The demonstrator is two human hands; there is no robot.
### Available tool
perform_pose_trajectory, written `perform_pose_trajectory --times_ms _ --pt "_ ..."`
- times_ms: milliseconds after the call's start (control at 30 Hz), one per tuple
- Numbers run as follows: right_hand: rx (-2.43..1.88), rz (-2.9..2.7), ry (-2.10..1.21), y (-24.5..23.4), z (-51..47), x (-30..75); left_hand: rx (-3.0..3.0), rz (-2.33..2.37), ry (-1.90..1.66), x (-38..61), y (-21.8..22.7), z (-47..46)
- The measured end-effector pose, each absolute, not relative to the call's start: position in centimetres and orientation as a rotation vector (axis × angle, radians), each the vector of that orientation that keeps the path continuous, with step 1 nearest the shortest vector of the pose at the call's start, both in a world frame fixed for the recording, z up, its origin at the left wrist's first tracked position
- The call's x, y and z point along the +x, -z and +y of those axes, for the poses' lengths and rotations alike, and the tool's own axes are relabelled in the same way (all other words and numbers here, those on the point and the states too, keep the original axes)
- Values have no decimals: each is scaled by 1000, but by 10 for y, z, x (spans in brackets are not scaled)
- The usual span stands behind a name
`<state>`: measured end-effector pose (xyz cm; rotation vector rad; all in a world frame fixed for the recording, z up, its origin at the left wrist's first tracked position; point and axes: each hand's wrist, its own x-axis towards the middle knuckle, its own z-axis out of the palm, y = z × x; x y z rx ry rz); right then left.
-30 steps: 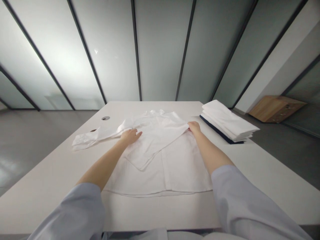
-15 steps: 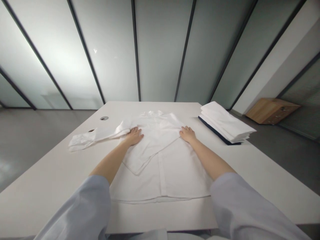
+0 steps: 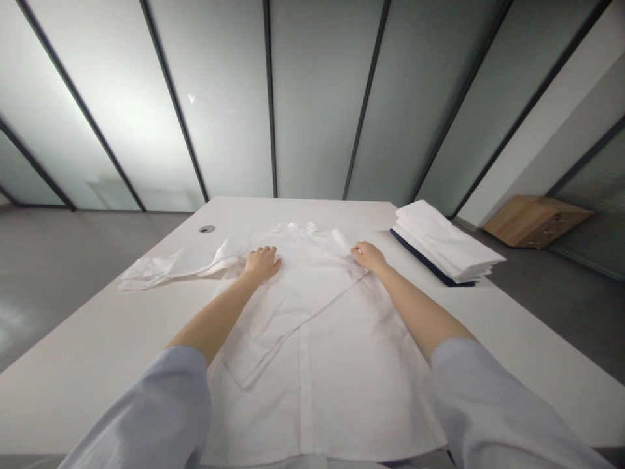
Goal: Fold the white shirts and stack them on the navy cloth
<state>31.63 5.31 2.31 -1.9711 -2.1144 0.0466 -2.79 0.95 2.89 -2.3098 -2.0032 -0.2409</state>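
A white shirt (image 3: 317, 345) lies flat on the white table (image 3: 88, 339), collar at the far end. Its right sleeve is folded diagonally across the body. The left sleeve (image 3: 170, 267) trails out over the table to the left. My left hand (image 3: 262, 262) rests flat on the shirt's left shoulder, fingers stretched out. On the right shoulder, at the top of the folded sleeve, lies my right hand (image 3: 367, 255) with its fingers spread and pressing the cloth. Neither hand holds anything.
A stack of folded white cloths (image 3: 444, 244) sits on a dark base at the table's far right. A round cable hole (image 3: 206, 229) is at the far left. Beyond are frosted glass panels and a wooden cabinet (image 3: 537, 220) on the floor.
My right hand let go of the folded sleeve's edge and now lies flat on it. The shirt sits closer to me and flatter. My left hand has stayed on the left shoulder.
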Motion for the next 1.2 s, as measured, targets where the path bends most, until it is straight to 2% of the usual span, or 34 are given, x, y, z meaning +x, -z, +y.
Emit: perform_pose_trajectory --times_ms 133,267,467,633,867,1200 --pt "-1867 -2036 -266 -16 85 310 -2381 -1963 351 -33 -7 11" --pt "-2022 -1963 -431 -13 105 302 -2423 -1972 400 -39 0 15" --pt "-2131 -2112 -165 -15 112 307 -2453 -1997 457 -39 0 17" --pt "-2307 -1998 -187 -10 109 316 -2465 -2017 471 -39 0 18" --pt "-2021 -2206 42 -6 82 296 -2505 -1933 355 -40 3 19" --pt "-2237 -2264 -226 5 37 253 -2465 -2028 6 -21 -16 7"
